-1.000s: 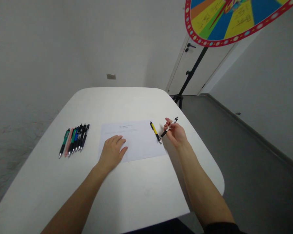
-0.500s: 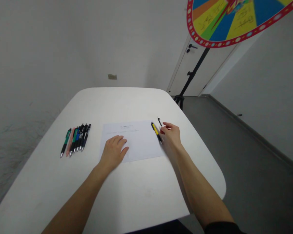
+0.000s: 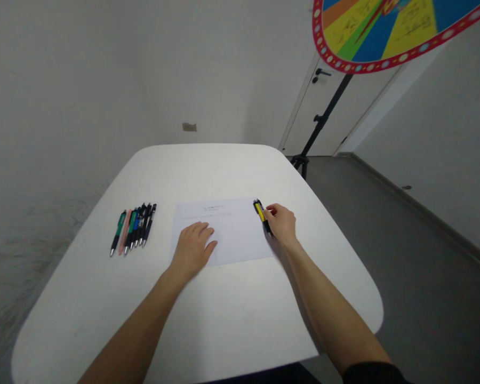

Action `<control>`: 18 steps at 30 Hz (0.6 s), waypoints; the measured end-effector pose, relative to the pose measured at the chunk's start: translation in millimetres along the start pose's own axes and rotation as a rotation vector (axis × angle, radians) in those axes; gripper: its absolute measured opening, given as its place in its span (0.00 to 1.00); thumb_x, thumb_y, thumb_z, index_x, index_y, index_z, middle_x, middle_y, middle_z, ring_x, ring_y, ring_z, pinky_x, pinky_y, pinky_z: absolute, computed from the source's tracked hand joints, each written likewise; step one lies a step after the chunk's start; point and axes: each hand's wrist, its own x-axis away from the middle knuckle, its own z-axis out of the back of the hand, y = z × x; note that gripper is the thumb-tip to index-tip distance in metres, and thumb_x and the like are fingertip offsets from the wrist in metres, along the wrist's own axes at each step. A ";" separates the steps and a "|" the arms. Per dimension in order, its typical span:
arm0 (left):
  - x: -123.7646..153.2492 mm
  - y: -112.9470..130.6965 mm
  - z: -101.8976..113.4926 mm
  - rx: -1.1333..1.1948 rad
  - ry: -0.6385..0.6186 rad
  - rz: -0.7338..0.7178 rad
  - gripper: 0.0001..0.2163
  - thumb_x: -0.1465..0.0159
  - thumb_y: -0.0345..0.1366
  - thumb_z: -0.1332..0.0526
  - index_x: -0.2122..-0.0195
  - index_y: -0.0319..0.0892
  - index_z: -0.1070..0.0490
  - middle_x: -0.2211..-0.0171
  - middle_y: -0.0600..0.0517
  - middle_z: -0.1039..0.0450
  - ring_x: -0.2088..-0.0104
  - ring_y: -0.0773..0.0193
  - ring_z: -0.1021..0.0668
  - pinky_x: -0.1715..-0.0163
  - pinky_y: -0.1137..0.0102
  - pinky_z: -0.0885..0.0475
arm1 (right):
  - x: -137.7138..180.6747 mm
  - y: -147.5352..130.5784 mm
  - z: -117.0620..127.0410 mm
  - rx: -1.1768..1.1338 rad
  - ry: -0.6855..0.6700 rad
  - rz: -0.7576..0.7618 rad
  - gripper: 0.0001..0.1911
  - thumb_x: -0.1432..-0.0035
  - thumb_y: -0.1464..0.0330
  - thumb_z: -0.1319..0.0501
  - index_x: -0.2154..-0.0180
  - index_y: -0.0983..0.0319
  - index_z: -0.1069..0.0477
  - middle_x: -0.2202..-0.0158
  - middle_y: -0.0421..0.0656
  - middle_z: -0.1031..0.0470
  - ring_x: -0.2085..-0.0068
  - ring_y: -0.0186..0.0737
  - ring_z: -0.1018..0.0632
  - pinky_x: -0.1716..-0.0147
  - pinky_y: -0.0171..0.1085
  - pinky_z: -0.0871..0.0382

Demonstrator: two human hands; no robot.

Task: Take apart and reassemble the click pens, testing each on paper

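Left hand: your left hand [image 3: 194, 245] lies palm down on the white rectangular paper sheet [image 3: 240, 240], fingers lightly spread, thumb apart, gripping nothing.
Right hand: your right hand [image 3: 281, 223] is at the sheet's right edge, fingers bent in at the slim yellow-and-black click pen [image 3: 260, 210]; can't tell if they're clamped on it.
Second pen: another dark pen end seems to show just beside the yellow one; mostly hidden.
Pen row: the green, pink, blue and black pens [image 3: 131, 230] lie side by side on the white round-cornered table [image 3: 232, 309]; that row looks done.
Left to do: the yellow pen's spot looks unsettled, your fingers being at it.
Sheet: small text near the top.
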 end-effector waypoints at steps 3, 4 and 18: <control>-0.2 0.3 0.8 -0.012 -0.001 0.001 0.12 0.36 0.37 0.41 0.53 0.41 0.28 0.48 0.43 0.27 0.46 0.49 0.28 0.46 0.52 0.33 | 1.7 0.8 0.5 -0.002 -0.002 0.019 0.14 0.43 0.64 0.45 0.63 0.59 0.22 0.64 0.46 0.19 0.62 0.44 0.22 0.61 0.39 0.36; -0.2 0.5 1.0 -0.015 -0.002 0.002 0.12 0.36 0.37 0.41 0.53 0.41 0.28 0.48 0.43 0.27 0.46 0.50 0.28 0.46 0.52 0.33 | 2.5 0.8 0.8 -0.006 0.002 0.019 0.14 0.42 0.63 0.46 0.63 0.59 0.22 0.64 0.45 0.19 0.63 0.44 0.22 0.62 0.39 0.36; 0.3 3.9 4.8 -0.006 -0.015 0.019 0.11 0.37 0.36 0.40 0.53 0.43 0.29 0.48 0.44 0.28 0.46 0.51 0.29 0.46 0.53 0.34 | 12.6 -1.8 3.7 0.005 0.090 0.085 0.18 0.42 0.59 0.45 0.58 0.63 0.24 0.58 0.50 0.24 0.64 0.44 0.25 0.63 0.41 0.37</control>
